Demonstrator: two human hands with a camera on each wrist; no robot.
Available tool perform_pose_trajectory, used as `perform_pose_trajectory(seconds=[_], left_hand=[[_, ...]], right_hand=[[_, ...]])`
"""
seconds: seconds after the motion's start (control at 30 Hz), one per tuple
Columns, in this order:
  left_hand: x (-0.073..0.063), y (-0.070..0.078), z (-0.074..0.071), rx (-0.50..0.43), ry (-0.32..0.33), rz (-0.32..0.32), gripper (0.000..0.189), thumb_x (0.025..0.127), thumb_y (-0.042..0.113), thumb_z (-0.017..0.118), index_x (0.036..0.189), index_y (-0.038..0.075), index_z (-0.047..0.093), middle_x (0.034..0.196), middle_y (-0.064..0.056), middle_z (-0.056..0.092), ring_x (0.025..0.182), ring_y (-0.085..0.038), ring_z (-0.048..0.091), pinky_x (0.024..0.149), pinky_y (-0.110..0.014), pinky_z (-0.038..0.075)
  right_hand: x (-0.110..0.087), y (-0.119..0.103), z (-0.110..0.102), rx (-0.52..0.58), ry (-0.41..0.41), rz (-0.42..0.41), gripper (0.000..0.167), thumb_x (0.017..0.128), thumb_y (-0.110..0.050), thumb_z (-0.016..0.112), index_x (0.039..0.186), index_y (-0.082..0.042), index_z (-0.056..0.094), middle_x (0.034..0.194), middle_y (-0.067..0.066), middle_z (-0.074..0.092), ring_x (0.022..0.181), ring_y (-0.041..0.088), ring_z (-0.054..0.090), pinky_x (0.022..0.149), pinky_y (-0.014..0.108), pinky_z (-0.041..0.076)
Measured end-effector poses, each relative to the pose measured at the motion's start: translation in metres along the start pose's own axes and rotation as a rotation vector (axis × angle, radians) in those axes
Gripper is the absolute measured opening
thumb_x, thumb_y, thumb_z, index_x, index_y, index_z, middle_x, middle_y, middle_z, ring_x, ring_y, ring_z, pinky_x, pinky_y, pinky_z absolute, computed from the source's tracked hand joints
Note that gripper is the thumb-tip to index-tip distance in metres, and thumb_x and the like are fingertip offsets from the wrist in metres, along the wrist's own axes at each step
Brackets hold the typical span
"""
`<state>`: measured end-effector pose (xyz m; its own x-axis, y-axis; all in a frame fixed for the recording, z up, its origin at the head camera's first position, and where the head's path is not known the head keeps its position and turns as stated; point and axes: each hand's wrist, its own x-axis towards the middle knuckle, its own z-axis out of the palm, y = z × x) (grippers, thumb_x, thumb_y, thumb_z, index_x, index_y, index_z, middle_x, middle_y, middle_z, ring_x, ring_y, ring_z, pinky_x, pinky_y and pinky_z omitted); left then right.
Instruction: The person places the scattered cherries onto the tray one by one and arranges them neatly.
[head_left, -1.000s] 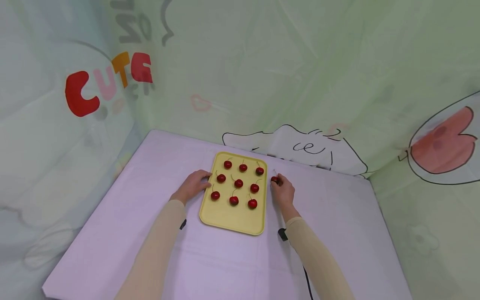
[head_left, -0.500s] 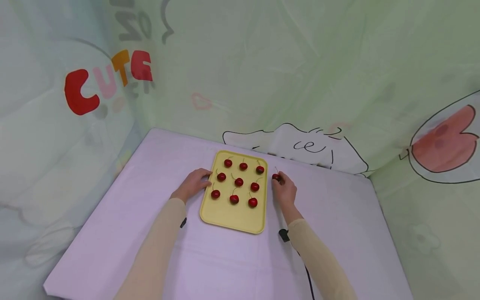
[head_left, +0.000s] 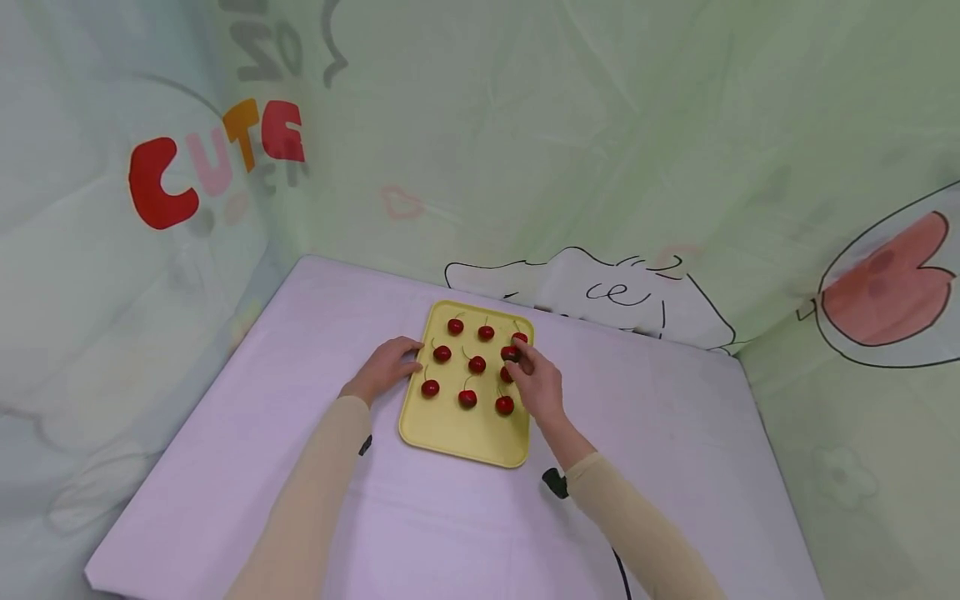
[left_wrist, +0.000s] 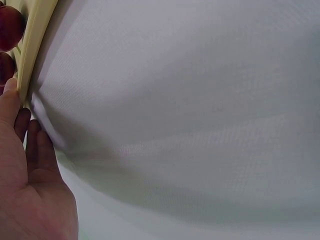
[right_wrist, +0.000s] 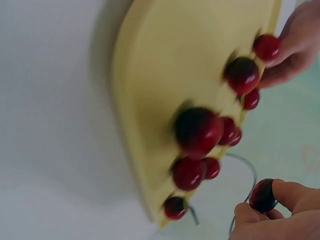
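Note:
A yellow tray [head_left: 453,439] lies on the table with several red stemmed cherries [head_left: 467,398] set out on it in rows. At its left edge my left hand [head_left: 384,369] holds the rim; in the left wrist view the thumb lies on the rim [left_wrist: 35,45] and the other fingers are at its outer side. My right hand [head_left: 542,390] pinches one dark red cherry [head_left: 510,353] between thumb and fingertips, over the tray's right side. In the right wrist view this held cherry [right_wrist: 263,195] shows clearly, its stem curving up. My right hand partly hides a cherry in the right-hand column.
The table [head_left: 420,525] has a pale lilac cover. Patterned cloth walls [head_left: 600,150] stand behind it and at both sides. A black cable [head_left: 622,573] trails beside the right forearm.
My right hand has lifted the cherry from the table at the tray's right and carried it left over the tray. My left hand stays at the left rim.

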<state>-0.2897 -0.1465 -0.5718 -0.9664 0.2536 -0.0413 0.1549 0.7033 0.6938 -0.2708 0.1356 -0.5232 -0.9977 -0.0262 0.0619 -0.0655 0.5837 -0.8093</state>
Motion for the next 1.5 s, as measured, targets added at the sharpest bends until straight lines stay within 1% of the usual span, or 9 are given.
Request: perform_pose_trajectory(seconds=[0.3,0.47,0.6,0.73,0.87,1.0,1.17,1.37,1.5], left_hand=[[0.001,-0.001,0.000,0.005,-0.010,-0.018,0.045,0.097,0.017,0.063,0.138,0.002,0.053,0.139,-0.014,0.053,0.134,-0.030,0.043,0.116,-0.041,0.031],[-0.002,0.002,-0.003,-0.001,-0.002,-0.005,0.044,0.096,0.015,0.063,0.137,0.001,0.053,0.138,-0.015,0.053,0.133,-0.031,0.044,0.116,-0.042,0.032],[-0.004,0.005,-0.005,-0.009,-0.003,-0.010,0.044,0.096,0.014,0.063,0.137,0.001,0.053,0.138,-0.016,0.053,0.134,-0.032,0.043,0.116,-0.043,0.031],[-0.004,0.006,-0.005,0.002,-0.004,-0.016,0.044,0.096,0.015,0.063,0.137,0.001,0.053,0.139,-0.015,0.053,0.134,-0.031,0.043,0.116,-0.043,0.031],[-0.002,0.004,-0.004,0.002,-0.007,-0.023,0.044,0.097,0.016,0.062,0.137,0.002,0.053,0.140,-0.014,0.053,0.134,-0.030,0.043,0.116,-0.042,0.031],[-0.001,0.003,-0.003,0.014,-0.011,-0.023,0.045,0.097,0.017,0.062,0.138,0.003,0.052,0.140,-0.014,0.052,0.134,-0.030,0.043,0.116,-0.042,0.031],[-0.002,0.004,-0.002,0.017,-0.009,-0.020,0.045,0.097,0.017,0.062,0.138,0.003,0.053,0.140,-0.014,0.053,0.134,-0.030,0.043,0.116,-0.042,0.031],[-0.002,0.006,-0.001,0.009,-0.009,-0.025,0.044,0.097,0.016,0.062,0.138,0.002,0.053,0.139,-0.014,0.053,0.134,-0.030,0.043,0.115,-0.042,0.032],[-0.003,0.009,-0.003,0.013,-0.006,-0.026,0.044,0.097,0.015,0.063,0.137,0.002,0.053,0.139,-0.014,0.053,0.134,-0.030,0.044,0.116,-0.042,0.032]], right_hand=[[-0.026,-0.014,0.028,0.085,-0.150,-0.136,0.044,0.091,-0.010,0.069,0.134,-0.007,0.060,0.133,0.011,0.060,0.122,0.022,0.057,0.093,0.026,0.052],[-0.039,-0.022,0.039,0.057,-0.247,-0.191,0.043,0.090,-0.009,0.070,0.132,-0.005,0.061,0.128,0.012,0.063,0.117,0.023,0.061,0.090,0.027,0.054],[-0.047,-0.025,0.048,0.012,-0.332,-0.235,0.042,0.091,-0.011,0.069,0.132,-0.005,0.061,0.127,0.011,0.064,0.117,0.023,0.062,0.092,0.028,0.053],[-0.051,-0.024,0.056,-0.044,-0.396,-0.247,0.042,0.092,-0.015,0.070,0.132,-0.008,0.062,0.127,0.009,0.065,0.114,0.020,0.063,0.093,0.029,0.054],[-0.053,-0.021,0.064,-0.106,-0.438,-0.243,0.040,0.091,-0.019,0.070,0.131,-0.011,0.064,0.118,0.005,0.069,0.099,0.015,0.064,0.087,0.026,0.055],[-0.055,-0.022,0.071,-0.147,-0.469,-0.245,0.038,0.091,-0.020,0.070,0.128,-0.010,0.066,0.115,0.005,0.069,0.089,0.014,0.058,0.080,0.025,0.053],[-0.059,-0.025,0.076,-0.176,-0.506,-0.257,0.036,0.093,-0.018,0.068,0.127,-0.007,0.066,0.120,0.007,0.068,0.096,0.014,0.060,0.086,0.028,0.054],[-0.060,-0.026,0.079,-0.225,-0.517,-0.323,0.034,0.091,-0.010,0.069,0.123,-0.003,0.067,0.115,0.008,0.069,0.091,0.014,0.060,0.081,0.027,0.054],[-0.060,-0.024,0.080,-0.248,-0.512,-0.348,0.033,0.090,-0.008,0.069,0.123,-0.003,0.067,0.115,0.008,0.069,0.095,0.014,0.061,0.086,0.029,0.055]])
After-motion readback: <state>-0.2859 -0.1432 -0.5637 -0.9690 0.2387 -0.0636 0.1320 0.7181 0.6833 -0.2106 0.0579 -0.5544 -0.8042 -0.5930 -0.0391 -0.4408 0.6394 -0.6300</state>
